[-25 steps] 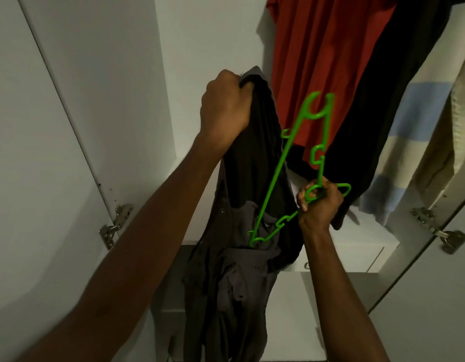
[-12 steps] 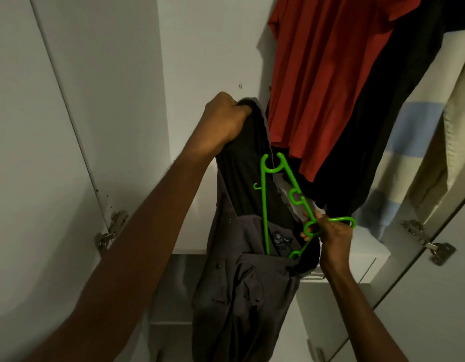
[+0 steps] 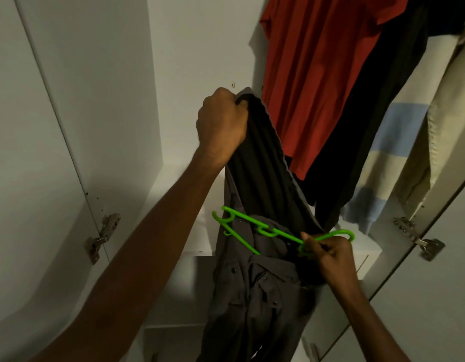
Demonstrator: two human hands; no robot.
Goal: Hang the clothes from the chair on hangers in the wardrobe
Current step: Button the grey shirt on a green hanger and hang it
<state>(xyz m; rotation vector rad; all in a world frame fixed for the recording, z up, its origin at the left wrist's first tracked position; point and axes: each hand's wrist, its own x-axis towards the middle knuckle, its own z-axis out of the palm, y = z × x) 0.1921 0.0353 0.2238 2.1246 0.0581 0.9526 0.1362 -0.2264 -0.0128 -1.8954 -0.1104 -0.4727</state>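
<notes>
my left hand (image 3: 221, 121) is fisted at 12 o'clock, fingers clamped on the top of the dark grey shirt (image 3: 255, 278), which hangs down to 6 o'clock in front of the open wardrobe (image 3: 200, 61). my right hand (image 3: 328, 253), at 3 o'clock, pinches the green hanger (image 3: 265, 232) lying across the shirt. inside the wardrobe at 1 o'clock hang a red shirt (image 3: 315, 74), a black garment (image 3: 369, 121) and a striped one (image 3: 390, 158).

The hanging red shirt (image 3: 317, 82) and striped garment (image 3: 398, 142) run off the top edge. The dark shirt (image 3: 255, 296) is cut off below, its top bunched inside the left hand (image 3: 221, 124).
</notes>
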